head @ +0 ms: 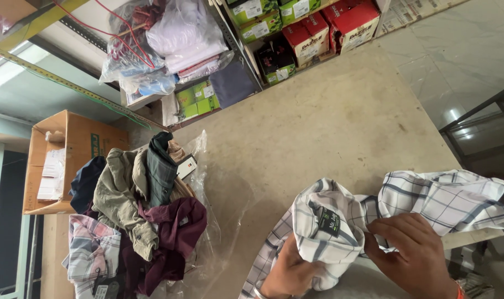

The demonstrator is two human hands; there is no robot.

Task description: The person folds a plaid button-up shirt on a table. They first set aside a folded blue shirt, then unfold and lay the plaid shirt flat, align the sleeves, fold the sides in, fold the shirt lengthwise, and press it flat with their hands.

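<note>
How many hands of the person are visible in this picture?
2. The left hand is under the white checked shirt, gripping its collar area. The right hand pinches the fabric beside the label.

A heap of clothes [135, 221] lay on the beige table [318, 127], partly over a clear plastic bag [207, 232]: an olive jacket [116, 196], a maroon shirt [174, 230], a dark green garment [160, 169] and a pink checked shirt [91, 257]. An open cardboard box [69, 158] stood beside the heap. Beyond the table, shelves held red boxes [329, 27], green boxes [196, 99] and bagged clothing [158, 41]
</note>
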